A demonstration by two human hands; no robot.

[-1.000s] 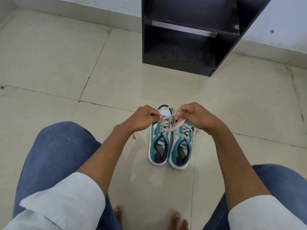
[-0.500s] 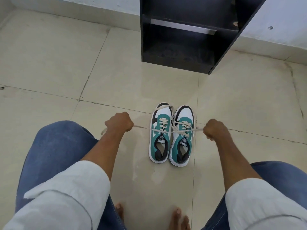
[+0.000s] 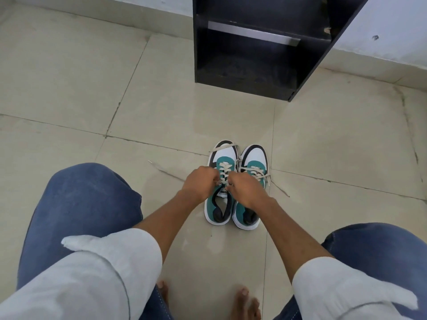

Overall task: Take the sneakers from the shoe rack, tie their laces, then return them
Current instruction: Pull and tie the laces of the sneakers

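Observation:
Two teal, white and black sneakers stand side by side on the tiled floor, toes pointing away from me: the left sneaker [image 3: 219,209] and the right sneaker [image 3: 254,163]. My left hand [image 3: 201,181] and my right hand [image 3: 246,188] meet over the left sneaker's tongue, fingers pinched on its cream laces [image 3: 223,168]. One lace end trails left across the floor, another trails right past the right sneaker. The right sneaker's laces lie loose across its top.
A black shoe rack [image 3: 245,84] with bare shelves stands against the wall just beyond the sneakers. My knees in blue jeans flank the sneakers, and my bare toes show at the bottom edge. Open tiled floor spreads to the left and right.
Half a second ago my hands were spread wide apart, pulling the laces taut. They have now come back together over the left sneaker's tongue, and the lace ends lie slack on the floor.

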